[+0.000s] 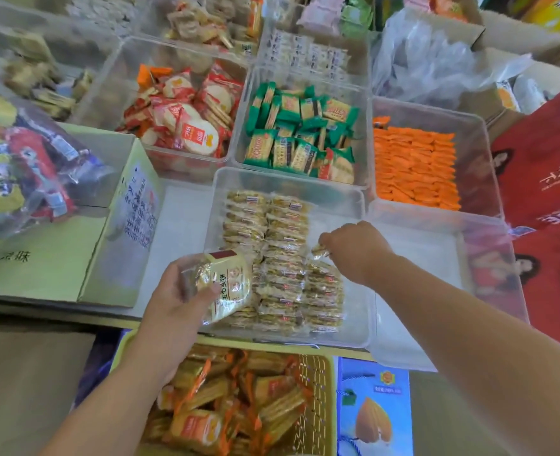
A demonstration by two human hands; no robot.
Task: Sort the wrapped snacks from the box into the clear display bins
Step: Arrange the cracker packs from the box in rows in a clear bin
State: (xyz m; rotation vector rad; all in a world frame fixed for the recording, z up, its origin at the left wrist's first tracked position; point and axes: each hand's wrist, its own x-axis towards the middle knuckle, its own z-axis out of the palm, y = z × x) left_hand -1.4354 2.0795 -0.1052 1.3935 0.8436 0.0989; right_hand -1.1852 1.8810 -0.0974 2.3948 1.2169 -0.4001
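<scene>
Shop counter crowded with clear bins, most already filled. Nearest bin (288, 177) before me: rows of wrapped yellow snacks (272, 232) run away from me, rightmost row short. My right hand (354, 248) pinches single snack (320, 250) just above that short row's far end; open slot lies directly below. My left hand (176, 301) grips spare bundle (230, 284) over bin's near-left corner, farther from slot.

The far bins (74, 54) are blurred, contents unreadable.
</scene>
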